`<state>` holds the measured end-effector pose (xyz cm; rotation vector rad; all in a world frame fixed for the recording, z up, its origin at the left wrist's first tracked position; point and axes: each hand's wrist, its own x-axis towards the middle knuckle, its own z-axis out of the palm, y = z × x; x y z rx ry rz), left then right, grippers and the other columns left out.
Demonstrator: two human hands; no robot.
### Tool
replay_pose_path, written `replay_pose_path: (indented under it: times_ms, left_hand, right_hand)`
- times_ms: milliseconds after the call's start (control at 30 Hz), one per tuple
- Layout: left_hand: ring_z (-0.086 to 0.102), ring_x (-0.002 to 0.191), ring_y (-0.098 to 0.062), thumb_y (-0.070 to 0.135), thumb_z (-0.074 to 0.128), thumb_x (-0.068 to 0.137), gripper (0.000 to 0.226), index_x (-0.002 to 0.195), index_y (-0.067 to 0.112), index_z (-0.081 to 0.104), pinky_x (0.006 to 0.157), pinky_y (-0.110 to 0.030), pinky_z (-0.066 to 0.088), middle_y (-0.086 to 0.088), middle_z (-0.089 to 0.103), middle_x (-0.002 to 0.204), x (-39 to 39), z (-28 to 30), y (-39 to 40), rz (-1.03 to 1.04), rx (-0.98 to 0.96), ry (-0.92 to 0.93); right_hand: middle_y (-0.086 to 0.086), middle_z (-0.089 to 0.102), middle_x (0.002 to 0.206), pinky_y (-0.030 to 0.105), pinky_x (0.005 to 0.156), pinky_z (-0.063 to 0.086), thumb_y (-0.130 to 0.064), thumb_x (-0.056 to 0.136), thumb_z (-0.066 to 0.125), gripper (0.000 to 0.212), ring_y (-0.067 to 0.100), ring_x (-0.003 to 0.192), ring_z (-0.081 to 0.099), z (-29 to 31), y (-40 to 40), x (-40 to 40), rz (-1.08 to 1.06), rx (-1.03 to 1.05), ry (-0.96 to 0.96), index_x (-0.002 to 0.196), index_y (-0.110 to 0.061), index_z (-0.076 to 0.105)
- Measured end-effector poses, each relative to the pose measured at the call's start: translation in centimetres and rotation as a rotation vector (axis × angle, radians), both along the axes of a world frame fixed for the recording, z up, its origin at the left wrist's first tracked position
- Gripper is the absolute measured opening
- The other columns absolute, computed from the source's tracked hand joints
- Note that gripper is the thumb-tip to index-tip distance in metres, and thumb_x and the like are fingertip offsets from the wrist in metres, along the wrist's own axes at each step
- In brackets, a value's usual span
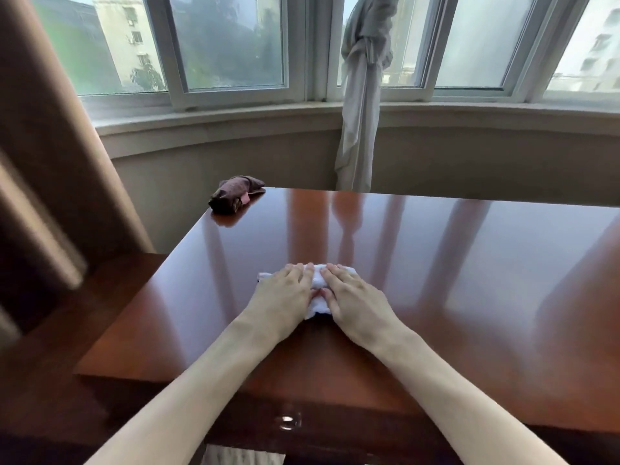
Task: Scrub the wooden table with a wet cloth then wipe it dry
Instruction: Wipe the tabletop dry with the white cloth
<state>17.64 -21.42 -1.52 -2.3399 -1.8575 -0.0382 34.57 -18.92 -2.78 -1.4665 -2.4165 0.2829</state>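
Glossy reddish wooden table [436, 263] fills the lower and middle frame below a curved bay window [235, 45], where a knotted pale curtain [362, 95] hangs at upper centre. Near the middle of the frame, the left hand [281, 297] and right hand [355, 300] lie side by side, fingers straight and close together, pressing flat on a folded white cloth [317, 286] on the tabletop. A crumpled dark cloth [235, 194] sits on the table's far left corner, well apart.
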Motion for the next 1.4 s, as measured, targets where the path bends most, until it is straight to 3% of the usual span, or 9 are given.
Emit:
replay_pose_path:
  times_ms: [200,400,633,800,900,967,1133,1267,1400]
  left_hand:
    - [0.051,0.129,-0.023,0.032,0.054,0.099,0.062,0.156,0.025,0.030,0.089,-0.040,0.049,-0.001,0.048,0.146,-3.9,0.3,11.6,0.204,-0.025,-0.068]
    - [0.056,0.125,-0.027,0.019,0.059,0.093,0.064,0.154,0.024,0.037,0.091,-0.043,0.048,-0.003,0.052,0.144,-6.7,-0.8,24.6,0.190,-0.020,-0.155]
    - [0.051,0.129,-0.028,0.021,0.053,0.098,0.060,0.154,0.017,0.034,0.094,-0.044,0.049,-0.007,0.049,0.144,-9.1,-2.6,34.7,0.124,0.012,-0.201]
    - [0.033,0.145,-0.029,0.049,0.016,0.097,0.070,0.153,0.013,0.036,0.112,-0.047,0.035,-0.008,0.035,0.158,-11.1,-4.0,35.4,0.001,-0.019,-0.182]
    - [0.038,0.143,-0.028,0.032,0.032,0.108,0.050,0.154,0.012,0.038,0.116,-0.042,0.031,-0.009,0.037,0.159,-11.2,-3.1,33.8,-0.056,0.055,-0.242]
    - [0.047,0.138,-0.027,0.038,0.030,0.104,0.055,0.149,0.012,0.047,0.111,-0.039,0.040,-0.009,0.045,0.154,-11.3,-2.8,32.6,-0.130,0.141,-0.235]
    - [0.017,0.152,-0.026,0.037,0.028,0.108,0.059,0.161,0.020,0.009,0.121,-0.043,0.022,-0.006,0.013,0.167,-11.1,-1.8,30.1,0.002,-0.195,-0.142]
    - [0.048,0.132,-0.030,0.031,0.038,0.102,0.048,0.149,0.025,0.041,0.102,-0.047,0.046,-0.006,0.044,0.150,-12.1,3.7,28.1,0.026,-0.167,-0.017]
    - [0.052,0.122,-0.025,0.033,0.043,0.100,0.035,0.131,0.025,0.055,0.095,-0.041,0.049,0.001,0.055,0.132,-18.1,5.3,24.7,0.154,0.152,-0.106]
  right_hand:
    - [-0.007,0.031,0.165,0.041,0.114,0.038,-0.032,0.109,0.036,0.048,0.013,0.153,0.022,-0.4,12.6,-6.5,-0.036,-0.015,0.000,0.156,-0.024,0.038]
    - [0.000,0.048,0.152,0.037,0.104,0.041,-0.027,0.107,0.039,0.041,0.021,0.143,0.039,-0.2,23.7,-10.2,-0.117,0.009,-0.004,0.145,-0.018,0.051]
    - [0.001,0.039,0.160,0.035,0.110,0.034,-0.026,0.110,0.034,0.043,0.019,0.149,0.030,-0.7,32.8,-12.0,-0.131,0.017,0.003,0.150,-0.019,0.048]
    - [-0.005,0.036,0.162,0.037,0.111,0.035,-0.031,0.109,0.035,0.045,0.015,0.150,0.028,-0.7,34.1,-11.1,-0.059,0.008,0.024,0.153,-0.025,0.044]
    - [-0.005,0.033,0.164,0.035,0.110,0.036,-0.032,0.107,0.039,0.048,0.017,0.149,0.030,-0.1,33.3,-10.3,-0.019,-0.011,-0.015,0.154,-0.025,0.042]
    - [-0.003,0.032,0.165,0.035,0.113,0.034,-0.032,0.105,0.041,0.052,0.017,0.150,0.029,-0.1,32.1,-10.1,0.000,-0.011,-0.040,0.156,-0.025,0.039]
    - [-0.002,0.023,0.168,0.037,0.117,0.029,-0.033,0.108,0.035,0.054,0.017,0.154,0.020,1.6,29.1,-9.5,0.035,-0.093,-0.152,0.160,-0.021,0.029]
    - [0.011,0.051,0.147,0.045,0.108,0.040,-0.025,0.098,0.046,0.043,0.033,0.132,0.047,6.1,28.4,-11.7,-0.022,-0.126,-0.396,0.138,-0.013,0.055]
    - [0.011,0.058,0.131,0.041,0.096,0.047,-0.019,0.097,0.045,0.037,0.033,0.123,0.054,7.8,27.3,-14.4,0.047,-0.053,-0.206,0.127,-0.013,0.065]
